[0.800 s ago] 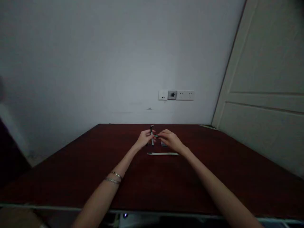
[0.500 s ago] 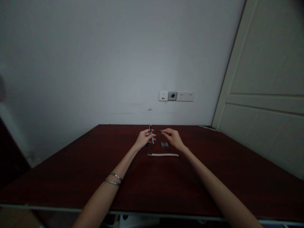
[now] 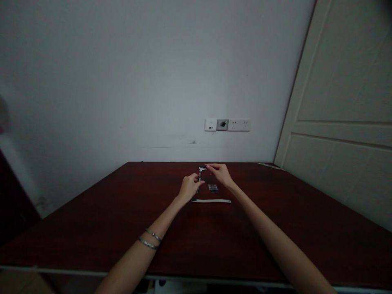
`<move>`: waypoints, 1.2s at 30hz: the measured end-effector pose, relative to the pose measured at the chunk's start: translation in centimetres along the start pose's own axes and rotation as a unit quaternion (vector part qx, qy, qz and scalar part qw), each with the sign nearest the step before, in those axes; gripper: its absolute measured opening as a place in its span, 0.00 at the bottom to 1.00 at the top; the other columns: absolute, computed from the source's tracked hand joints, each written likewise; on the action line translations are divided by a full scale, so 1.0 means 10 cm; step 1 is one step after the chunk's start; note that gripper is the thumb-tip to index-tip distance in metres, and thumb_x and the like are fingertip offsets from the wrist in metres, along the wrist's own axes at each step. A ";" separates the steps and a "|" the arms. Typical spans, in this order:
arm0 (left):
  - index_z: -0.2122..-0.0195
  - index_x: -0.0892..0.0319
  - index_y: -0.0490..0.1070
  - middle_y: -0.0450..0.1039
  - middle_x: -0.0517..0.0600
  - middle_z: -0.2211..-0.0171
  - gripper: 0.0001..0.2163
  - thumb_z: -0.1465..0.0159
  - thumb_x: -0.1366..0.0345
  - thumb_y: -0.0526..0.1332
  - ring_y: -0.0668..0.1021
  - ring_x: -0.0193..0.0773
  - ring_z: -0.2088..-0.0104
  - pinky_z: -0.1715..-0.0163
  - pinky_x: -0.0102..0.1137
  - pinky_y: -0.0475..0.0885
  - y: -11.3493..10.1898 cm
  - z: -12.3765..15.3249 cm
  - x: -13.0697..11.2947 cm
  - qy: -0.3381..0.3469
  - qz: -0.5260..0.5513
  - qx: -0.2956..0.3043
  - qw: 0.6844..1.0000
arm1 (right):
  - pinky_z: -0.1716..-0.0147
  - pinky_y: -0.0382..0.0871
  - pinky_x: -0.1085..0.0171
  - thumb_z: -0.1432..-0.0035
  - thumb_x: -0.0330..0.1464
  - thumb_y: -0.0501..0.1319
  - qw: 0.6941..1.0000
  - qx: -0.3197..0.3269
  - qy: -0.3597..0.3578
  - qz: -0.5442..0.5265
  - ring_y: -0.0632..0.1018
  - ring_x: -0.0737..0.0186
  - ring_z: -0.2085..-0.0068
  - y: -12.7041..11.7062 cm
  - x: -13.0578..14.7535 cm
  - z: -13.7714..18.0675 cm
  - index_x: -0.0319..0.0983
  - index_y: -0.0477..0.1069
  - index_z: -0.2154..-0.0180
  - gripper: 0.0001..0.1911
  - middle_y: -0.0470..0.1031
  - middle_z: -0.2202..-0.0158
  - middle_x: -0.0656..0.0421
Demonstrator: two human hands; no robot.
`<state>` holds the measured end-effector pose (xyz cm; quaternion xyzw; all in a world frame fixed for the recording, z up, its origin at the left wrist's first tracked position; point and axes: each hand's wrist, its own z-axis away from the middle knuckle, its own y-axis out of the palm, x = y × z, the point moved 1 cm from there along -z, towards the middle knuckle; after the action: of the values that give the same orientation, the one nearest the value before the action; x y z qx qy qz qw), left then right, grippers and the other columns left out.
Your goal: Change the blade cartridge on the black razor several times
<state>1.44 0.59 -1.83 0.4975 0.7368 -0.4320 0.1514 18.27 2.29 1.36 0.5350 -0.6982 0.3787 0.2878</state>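
My left hand [image 3: 189,188] is closed around a slim black-and-white stick-like tool [image 3: 200,174], held nearly upright; its exact kind cannot be made out. At the tool's upper end, my right hand [image 3: 221,173] pinches a small thin dark piece [image 3: 204,166]. That piece touches or overlaps the tool's top, though the fingers partly hide it. Below my right hand, a small clear flat pack [image 3: 213,188] lies on the table. Nearer to me rests a long narrow white strip [image 3: 214,200] with a dark left end, lying crosswise.
The dark red wooden table [image 3: 122,216] reaches back to a pale wall [image 3: 153,81]. Wall sockets [image 3: 234,125] sit above its back edge. At the right stands a pale panelled door [image 3: 346,106].
My right hand has brought the thin dark piece left to the tool's upper end, where a gap showed before. My left hand has shifted slightly right and lower, with the tool now tilted.
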 end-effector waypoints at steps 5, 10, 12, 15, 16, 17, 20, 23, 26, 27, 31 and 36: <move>0.70 0.61 0.70 0.75 0.49 0.74 0.08 0.46 0.62 0.64 0.76 0.36 0.73 0.72 0.26 0.65 0.00 0.05 -0.05 0.016 -0.049 -0.010 0.999 | 0.76 0.65 0.65 0.55 0.46 0.61 1.000 -0.004 0.004 -0.015 0.71 0.65 0.77 0.04 0.04 0.03 0.32 0.77 0.63 0.25 0.78 0.70 0.52; 0.69 0.60 0.70 0.74 0.48 0.75 0.08 0.46 0.61 0.64 0.75 0.35 0.74 0.72 0.26 0.64 0.00 0.06 -0.06 0.005 -0.060 -0.018 0.998 | 0.75 0.66 0.65 0.55 0.44 0.62 1.000 0.000 0.000 -0.026 0.71 0.65 0.76 0.04 0.07 0.05 0.32 0.78 0.64 0.23 0.79 0.70 0.52; 0.70 0.60 0.70 0.74 0.48 0.74 0.08 0.46 0.61 0.64 0.75 0.35 0.74 0.72 0.26 0.64 0.00 0.06 -0.07 0.005 -0.059 -0.018 0.998 | 0.75 0.66 0.65 0.55 0.44 0.62 1.000 0.004 0.001 -0.025 0.71 0.65 0.76 0.04 0.09 0.06 0.32 0.78 0.64 0.23 0.79 0.70 0.52; 0.70 0.60 0.70 0.74 0.48 0.75 0.08 0.46 0.61 0.64 0.75 0.34 0.74 0.72 0.26 0.64 0.00 0.07 -0.08 0.006 -0.062 -0.016 0.998 | 0.75 0.65 0.65 0.54 0.43 0.62 1.000 0.005 -0.002 -0.018 0.71 0.65 0.77 0.04 0.12 0.06 0.33 0.78 0.64 0.22 0.79 0.70 0.53; 0.70 0.60 0.69 0.74 0.48 0.75 0.08 0.46 0.61 0.64 0.74 0.34 0.74 0.72 0.26 0.63 -0.01 0.07 -0.09 0.007 -0.063 -0.015 0.998 | 0.75 0.65 0.65 0.54 0.43 0.62 1.000 0.005 -0.003 -0.017 0.71 0.65 0.77 0.04 0.12 0.06 0.33 0.78 0.64 0.22 0.79 0.70 0.53; 0.70 0.60 0.69 0.74 0.48 0.75 0.08 0.46 0.61 0.64 0.74 0.34 0.74 0.72 0.26 0.63 -0.01 0.07 -0.09 0.009 -0.064 -0.014 0.998 | 0.76 0.65 0.65 0.54 0.43 0.62 1.000 0.004 -0.004 -0.016 0.71 0.65 0.77 0.04 0.13 0.06 0.33 0.78 0.64 0.22 0.79 0.71 0.53; 0.70 0.60 0.69 0.74 0.48 0.75 0.08 0.46 0.61 0.63 0.74 0.34 0.75 0.73 0.26 0.63 -0.01 0.07 -0.11 0.012 -0.062 -0.010 0.998 | 0.75 0.65 0.65 0.54 0.43 0.61 1.000 0.002 -0.006 -0.018 0.70 0.66 0.77 0.05 0.13 0.07 0.32 0.77 0.64 0.22 0.79 0.71 0.53; 0.70 0.60 0.69 0.74 0.48 0.75 0.09 0.45 0.60 0.63 0.74 0.34 0.75 0.73 0.26 0.63 -0.01 0.07 -0.10 0.011 -0.063 -0.011 0.998 | 0.74 0.65 0.65 0.54 0.43 0.61 1.000 0.004 -0.012 -0.018 0.71 0.65 0.76 0.05 0.13 0.07 0.32 0.77 0.64 0.21 0.79 0.70 0.52; 0.70 0.61 0.69 0.74 0.48 0.75 0.09 0.45 0.60 0.63 0.75 0.34 0.75 0.73 0.26 0.63 -0.01 0.07 -0.09 0.014 -0.063 -0.013 0.998 | 0.74 0.65 0.65 0.54 0.43 0.61 1.000 0.008 -0.014 -0.017 0.72 0.65 0.75 0.06 0.12 0.07 0.33 0.78 0.65 0.21 0.79 0.69 0.53; 0.70 0.61 0.69 0.74 0.48 0.75 0.09 0.45 0.60 0.63 0.75 0.34 0.75 0.73 0.26 0.63 -0.01 0.07 -0.09 0.014 -0.063 -0.013 0.998 | 0.74 0.65 0.65 0.53 0.44 0.61 1.000 0.008 -0.015 -0.015 0.72 0.64 0.75 0.06 0.12 0.07 0.34 0.78 0.65 0.21 0.79 0.69 0.53; 0.71 0.61 0.71 0.75 0.49 0.75 0.09 0.46 0.60 0.63 0.75 0.35 0.74 0.73 0.26 0.64 -0.02 0.07 -0.09 0.004 -0.060 -0.009 0.998 | 0.74 0.65 0.65 0.54 0.45 0.61 1.000 0.009 -0.020 -0.005 0.71 0.65 0.76 0.06 0.12 0.06 0.34 0.78 0.66 0.22 0.78 0.71 0.54; 0.72 0.61 0.73 0.76 0.50 0.74 0.08 0.45 0.60 0.63 0.76 0.37 0.73 0.72 0.26 0.65 -0.03 0.09 -0.10 0.016 -0.048 -0.007 0.999 | 0.73 0.65 0.65 0.53 0.45 0.60 0.999 0.017 -0.035 0.006 0.72 0.63 0.74 0.06 0.13 0.06 0.34 0.78 0.66 0.21 0.78 0.71 0.55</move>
<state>1.49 -0.73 -1.54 0.4668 0.7653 -0.4260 0.1221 17.36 1.22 1.94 0.5482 -0.7047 0.3735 0.2517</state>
